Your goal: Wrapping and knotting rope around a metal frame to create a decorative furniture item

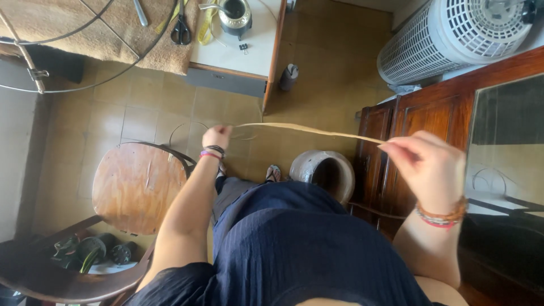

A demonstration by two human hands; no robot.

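Worn tan tiles are covering the floor [141, 107]. A round-backed wooden chair [136, 187] is sitting at eight o'clock, a white table [238, 56] at twelve, a white slatted appliance [447, 34] at one, and a dark wooden cabinet [425, 124] is standing at three, catching daylight.

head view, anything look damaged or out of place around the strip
Nothing looks damaged or spilled. The pale strip is stretched taut between the left hand and right hand. The scissors lie flat on the table.

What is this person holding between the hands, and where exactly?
A pale flat strip, pulled taut: left hand grips one end, right hand pinches the other end.
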